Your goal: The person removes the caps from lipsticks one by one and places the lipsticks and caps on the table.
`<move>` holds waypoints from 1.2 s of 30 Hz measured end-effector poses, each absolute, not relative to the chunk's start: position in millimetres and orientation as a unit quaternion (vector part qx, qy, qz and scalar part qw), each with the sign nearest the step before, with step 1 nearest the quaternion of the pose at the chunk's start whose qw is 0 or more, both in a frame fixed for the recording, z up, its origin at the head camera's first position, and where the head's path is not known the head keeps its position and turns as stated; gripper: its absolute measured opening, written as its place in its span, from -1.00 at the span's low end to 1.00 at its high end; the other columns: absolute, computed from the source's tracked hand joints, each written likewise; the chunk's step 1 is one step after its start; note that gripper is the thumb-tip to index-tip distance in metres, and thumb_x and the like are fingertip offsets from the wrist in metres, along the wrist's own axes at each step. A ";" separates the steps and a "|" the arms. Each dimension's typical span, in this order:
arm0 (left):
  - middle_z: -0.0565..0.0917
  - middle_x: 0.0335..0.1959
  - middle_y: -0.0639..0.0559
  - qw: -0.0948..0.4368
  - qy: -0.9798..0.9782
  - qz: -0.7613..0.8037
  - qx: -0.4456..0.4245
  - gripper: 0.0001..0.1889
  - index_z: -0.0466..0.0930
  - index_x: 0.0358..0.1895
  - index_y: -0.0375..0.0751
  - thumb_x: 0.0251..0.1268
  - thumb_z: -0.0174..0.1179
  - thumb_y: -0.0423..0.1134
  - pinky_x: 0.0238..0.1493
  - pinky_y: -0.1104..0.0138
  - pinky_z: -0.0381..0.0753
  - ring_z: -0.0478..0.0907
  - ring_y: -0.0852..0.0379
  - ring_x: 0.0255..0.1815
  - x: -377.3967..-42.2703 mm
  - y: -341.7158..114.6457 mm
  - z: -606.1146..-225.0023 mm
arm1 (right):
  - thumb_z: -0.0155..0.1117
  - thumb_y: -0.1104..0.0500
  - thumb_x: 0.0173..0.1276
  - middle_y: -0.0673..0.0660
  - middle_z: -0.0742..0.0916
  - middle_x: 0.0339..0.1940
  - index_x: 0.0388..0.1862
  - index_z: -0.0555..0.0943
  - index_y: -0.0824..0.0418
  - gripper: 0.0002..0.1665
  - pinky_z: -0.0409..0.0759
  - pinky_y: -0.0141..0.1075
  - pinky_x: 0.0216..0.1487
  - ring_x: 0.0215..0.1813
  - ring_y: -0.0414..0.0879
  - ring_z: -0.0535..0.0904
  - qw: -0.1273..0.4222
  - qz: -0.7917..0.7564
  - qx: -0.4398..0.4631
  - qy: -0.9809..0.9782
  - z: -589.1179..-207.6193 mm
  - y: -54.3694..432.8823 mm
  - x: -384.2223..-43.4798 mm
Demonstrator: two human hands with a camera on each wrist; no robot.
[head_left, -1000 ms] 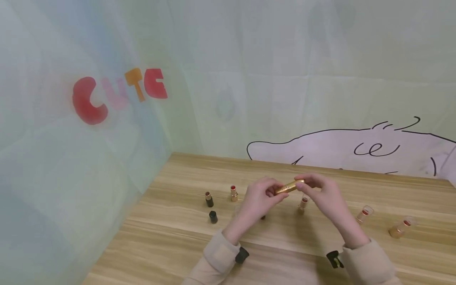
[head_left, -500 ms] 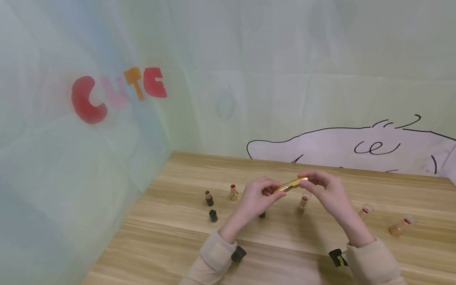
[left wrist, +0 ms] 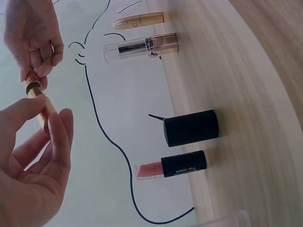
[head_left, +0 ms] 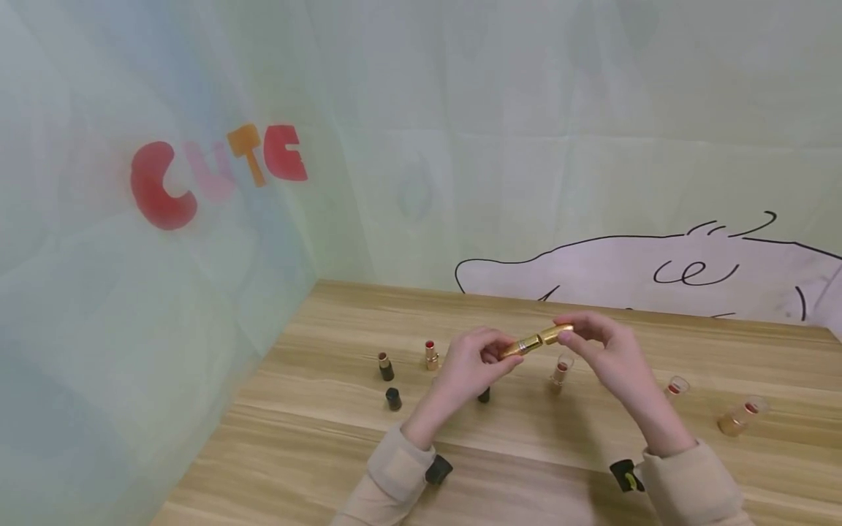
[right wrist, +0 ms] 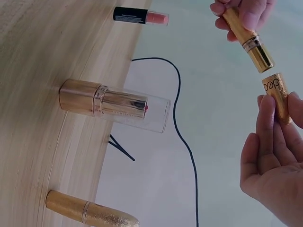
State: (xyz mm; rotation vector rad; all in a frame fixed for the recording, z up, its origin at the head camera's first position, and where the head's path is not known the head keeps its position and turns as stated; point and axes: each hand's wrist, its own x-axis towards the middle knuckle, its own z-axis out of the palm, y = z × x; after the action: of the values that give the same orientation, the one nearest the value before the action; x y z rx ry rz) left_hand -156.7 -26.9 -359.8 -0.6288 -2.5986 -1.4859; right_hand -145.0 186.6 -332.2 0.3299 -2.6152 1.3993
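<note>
Left hand (head_left: 475,359) pinches a gold, cylindrical, metallic-looking lipstick tube (right wrist: 258,56), right hand (head_left: 608,358) its lettered gold cap (right wrist: 274,89), just apart above the worktop (head_left: 296,409), towards its far edge; a slack grip could drop either.

Looks glossy and finely rough on the gold, tube-shaped, metal-like lipstick cap (right wrist: 277,90), mirror-smooth at the collar (right wrist: 262,59) of the gold, cylindrical, metal-like lipstick base (right wrist: 243,35). Appears matt on the black plastic cylinder (left wrist: 191,128), glossy on the clear, hollow plastic cover (right wrist: 160,115), grained on the flat, pale brown wooden tabletop (head_left: 296,453), creased on the pale green cloth backdrop (head_left: 513,183)
</note>
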 end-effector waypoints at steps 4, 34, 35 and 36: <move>0.67 -0.25 -0.10 0.030 -0.844 -0.497 -0.197 -0.78 0.67 -0.15 -0.27 0.13 0.35 -0.31 -0.33 0.57 0.58 0.56 0.30 -0.38 -158.0 -27.6 -362.8 | 0.23 0.06 0.37 0.17 0.76 -0.13 0.03 0.62 0.18 -0.68 0.39 -0.28 -0.16 -0.19 -0.45 0.52 0.083 0.463 0.103 -0.877 -332.2 189.3 -144.4; 0.71 -0.14 0.04 0.062 -0.884 -0.412 -0.212 -0.79 0.62 -0.12 -0.12 0.18 0.32 -0.23 -0.27 0.57 0.52 0.64 0.17 -0.17 -177.2 -1.1 -375.7 | 0.38 0.26 0.19 0.06 0.77 -0.36 -0.11 0.66 0.23 -0.74 0.54 0.02 -0.05 -0.15 0.01 0.69 0.158 0.364 0.149 -0.906 -364.9 180.0 -125.0; 0.69 -0.14 0.05 0.069 -0.889 -0.399 -0.215 -0.78 0.63 -0.11 -0.12 0.18 0.33 -0.22 -0.27 0.58 0.51 0.62 0.18 -0.19 -178.0 -0.1 -376.4 | 0.38 0.26 0.18 0.06 0.77 -0.35 -0.12 0.66 0.23 -0.74 0.54 0.02 -0.05 -0.16 0.00 0.68 0.157 0.358 0.152 -0.908 -366.4 179.1 -124.6; 0.68 -0.14 0.06 0.075 -0.891 -0.390 -0.218 -0.78 0.64 -0.11 -0.12 0.17 0.33 -0.22 -0.26 0.58 0.50 0.61 0.20 -0.20 -178.9 1.0 -377.1 | 0.39 0.26 0.18 0.05 0.76 -0.35 -0.12 0.66 0.24 -0.74 0.55 0.01 -0.06 -0.17 -0.01 0.68 0.157 0.351 0.154 -0.910 -367.5 178.2 -124.2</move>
State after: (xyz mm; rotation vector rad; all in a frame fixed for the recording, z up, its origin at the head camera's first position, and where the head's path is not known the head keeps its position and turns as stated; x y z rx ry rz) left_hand -178.9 1.0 -377.1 -0.6534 -2.6736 -1.1709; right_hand -124.2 178.2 -367.5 0.4411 -2.6048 1.0038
